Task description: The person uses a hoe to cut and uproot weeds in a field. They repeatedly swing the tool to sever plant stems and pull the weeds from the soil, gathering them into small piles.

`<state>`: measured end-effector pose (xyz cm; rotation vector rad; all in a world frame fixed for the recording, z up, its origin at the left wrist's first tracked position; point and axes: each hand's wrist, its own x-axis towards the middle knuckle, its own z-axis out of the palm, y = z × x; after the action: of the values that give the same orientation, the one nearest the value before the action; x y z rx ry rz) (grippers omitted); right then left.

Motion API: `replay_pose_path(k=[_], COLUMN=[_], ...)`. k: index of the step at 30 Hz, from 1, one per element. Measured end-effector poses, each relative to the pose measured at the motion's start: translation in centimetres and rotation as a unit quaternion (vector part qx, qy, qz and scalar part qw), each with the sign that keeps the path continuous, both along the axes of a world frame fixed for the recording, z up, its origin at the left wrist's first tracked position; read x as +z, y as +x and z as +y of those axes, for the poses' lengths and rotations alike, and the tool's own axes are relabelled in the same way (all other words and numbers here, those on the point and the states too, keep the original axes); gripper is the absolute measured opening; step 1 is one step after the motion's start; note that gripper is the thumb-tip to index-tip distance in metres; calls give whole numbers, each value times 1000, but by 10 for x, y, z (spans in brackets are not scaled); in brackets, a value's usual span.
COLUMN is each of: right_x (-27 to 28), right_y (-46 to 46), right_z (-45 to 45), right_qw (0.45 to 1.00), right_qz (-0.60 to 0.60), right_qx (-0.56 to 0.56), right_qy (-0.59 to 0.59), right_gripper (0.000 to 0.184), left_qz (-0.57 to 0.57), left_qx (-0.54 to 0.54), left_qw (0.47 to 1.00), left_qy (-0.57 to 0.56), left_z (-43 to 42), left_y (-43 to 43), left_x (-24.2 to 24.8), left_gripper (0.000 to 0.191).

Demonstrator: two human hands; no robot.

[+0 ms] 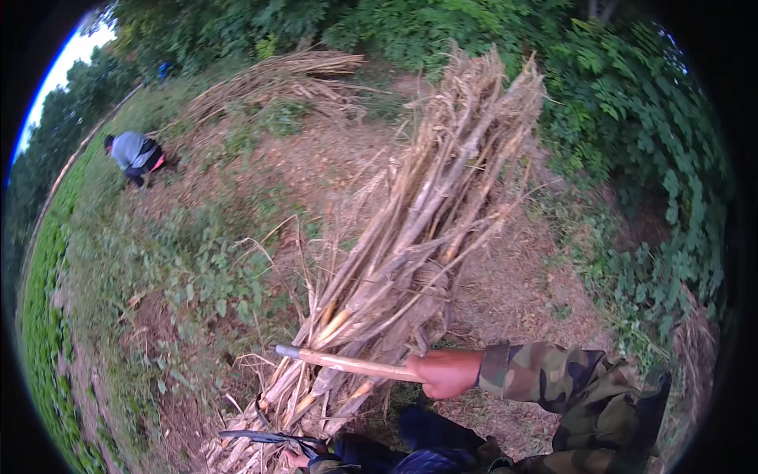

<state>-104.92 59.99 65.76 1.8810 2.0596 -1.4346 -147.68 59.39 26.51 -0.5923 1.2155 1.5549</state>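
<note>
A large bundle of dry woody stalks (408,237) lies on the ground before me, running from the bottom edge up towards the bushes. My right hand (447,373), in a camouflage sleeve, is closed around a wooden stick (355,362) with a grey, metal-looking tip. That stick crosses over the lower part of the bundle. At the bottom edge, my left hand (297,458) shows only in part, its fingers curled at a black strip (260,436). The strip loops over the lower end of the stalks; where it passes beneath them is hidden.
At the upper left a person (135,155) crouches in the weeds. Another heap of dry stalks (284,80) lies at the back. Leafy bushes (639,118) border the right side, and green crop rows (44,349) run along the left. Thin twigs (302,255) stick out beside the bundle.
</note>
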Motion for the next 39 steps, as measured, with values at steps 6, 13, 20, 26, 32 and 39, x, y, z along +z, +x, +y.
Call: replay_pose_path(k=[6, 13, 20, 26, 32, 39], right_x=[29, 45, 67, 86, 83, 141], right_y=[169, 377, 581, 752, 941, 1140], right_z=[0, 1, 7, -16, -59, -16], right_qw=[996, 984, 956, 925, 859, 655], right_qz=[-7, -4, -72, -119, -108, -162], right_qx=[-87, -158, -270, -343, -467, -614], right_qy=[6, 84, 85, 113, 179, 410], right_gripper=[27, 31, 28, 29, 28, 30], left_qz=[101, 8, 91, -154, -195, 39], left_qx=[4, -144, -133, -228, -329, -578], left_qw=[991, 980, 967, 929, 871, 804], left_qy=[92, 135, 196, 247, 309, 135], left_z=[90, 183, 256, 298, 329, 361], left_y=[184, 445, 735, 958, 1198, 1445], left_x=[28, 87, 159, 233, 281, 320], left_gripper=[50, 53, 48, 49, 44, 64])
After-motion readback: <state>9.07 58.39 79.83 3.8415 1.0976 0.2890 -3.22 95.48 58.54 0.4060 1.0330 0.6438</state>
